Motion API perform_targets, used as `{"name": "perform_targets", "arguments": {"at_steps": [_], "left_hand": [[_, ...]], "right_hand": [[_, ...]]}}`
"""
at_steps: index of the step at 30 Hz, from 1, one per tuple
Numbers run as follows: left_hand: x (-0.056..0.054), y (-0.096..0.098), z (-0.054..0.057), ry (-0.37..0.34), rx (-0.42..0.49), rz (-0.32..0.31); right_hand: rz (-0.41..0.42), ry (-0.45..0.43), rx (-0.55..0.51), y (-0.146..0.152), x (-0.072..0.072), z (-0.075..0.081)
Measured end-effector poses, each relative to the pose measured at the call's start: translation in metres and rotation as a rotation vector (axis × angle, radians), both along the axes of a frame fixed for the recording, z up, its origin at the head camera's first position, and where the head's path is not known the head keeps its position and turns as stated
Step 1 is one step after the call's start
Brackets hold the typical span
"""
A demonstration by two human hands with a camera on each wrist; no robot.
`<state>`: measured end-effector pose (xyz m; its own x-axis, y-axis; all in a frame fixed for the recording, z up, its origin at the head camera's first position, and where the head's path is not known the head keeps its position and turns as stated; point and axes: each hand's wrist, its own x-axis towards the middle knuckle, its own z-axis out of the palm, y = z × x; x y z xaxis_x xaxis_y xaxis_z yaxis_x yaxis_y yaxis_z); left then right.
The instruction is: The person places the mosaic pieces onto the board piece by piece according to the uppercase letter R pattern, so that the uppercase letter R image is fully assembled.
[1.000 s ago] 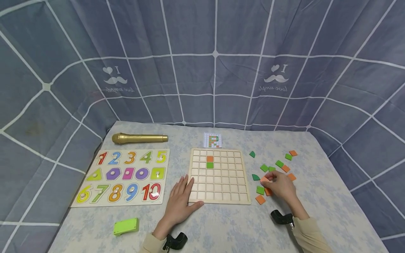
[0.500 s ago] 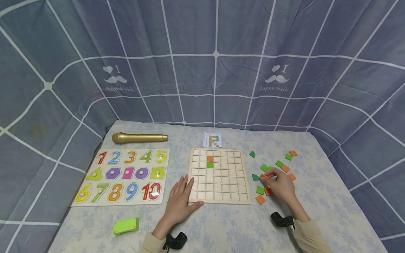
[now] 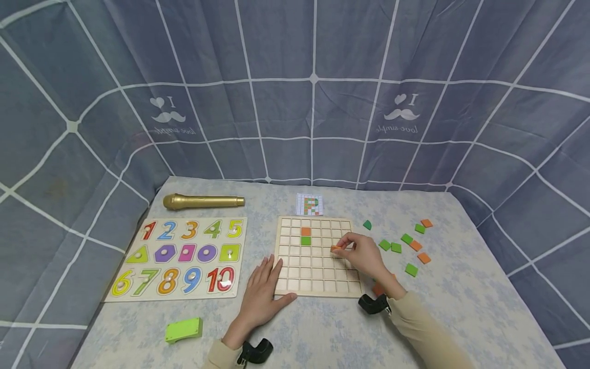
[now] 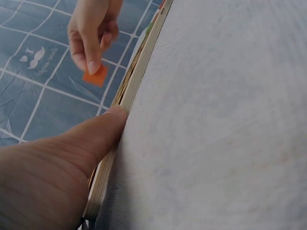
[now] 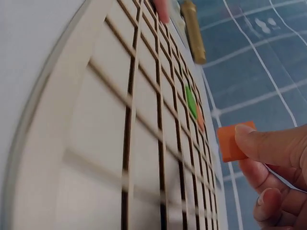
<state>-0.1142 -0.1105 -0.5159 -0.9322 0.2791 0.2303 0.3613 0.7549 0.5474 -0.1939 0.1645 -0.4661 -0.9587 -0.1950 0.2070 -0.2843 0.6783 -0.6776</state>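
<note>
My right hand [image 3: 364,254] pinches an orange square tile [image 5: 232,143] between thumb and fingers, above the right half of a wooden grid board [image 3: 318,292]. In the left wrist view that orange tile [image 4: 95,75] hangs from the fingertips, apart from the board. My left hand [image 3: 262,294] lies flat with fingers straight at the board's lower left corner; its thumb [image 4: 112,125] touches the board's edge. Two tiles sit in the grid's upper left part, an orange one [image 3: 306,231] directly above a green one [image 3: 306,241].
Several loose green and orange tiles [image 3: 412,270] lie right of the board, some partly hidden by the right arm. A small pattern card [image 3: 309,204] is behind the board. A number puzzle [image 3: 243,266], a gold microphone [image 3: 204,201] and a lime-green block [image 3: 184,330] are at left.
My right hand has picked up an orange tile from the loose pieces and carried it left, over the board. The left hand has stayed in place.
</note>
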Motion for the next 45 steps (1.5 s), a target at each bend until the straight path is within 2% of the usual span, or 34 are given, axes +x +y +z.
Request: {"name": "perform_targets", "arguments": {"at_steps": [6,14,24,30,37,45], "left_hand": [[-0.001,0.001,0.000,0.021,-0.001,-0.002],[-0.001,-0.001,0.001,-0.010,-0.021,0.009],[0.000,-0.001,0.002,0.001,-0.023,0.007],[0.000,-0.002,0.002,0.009,-0.027,0.003],[0.000,-0.001,0.000,-0.010,-0.018,-0.003],[0.000,0.000,0.000,-0.010,-0.015,0.001]], "right_hand": [[0.050,-0.043,-0.002,-0.027,-0.011,-0.002],[0.122,-0.040,0.018,-0.053,-0.021,-0.005],[0.149,-0.068,0.078,-0.066,-0.027,-0.009],[0.145,-0.042,0.140,-0.068,-0.028,-0.008],[0.130,0.033,0.236,-0.072,-0.026,-0.010],[0.119,0.059,0.268,-0.073,-0.025,-0.010]]}}
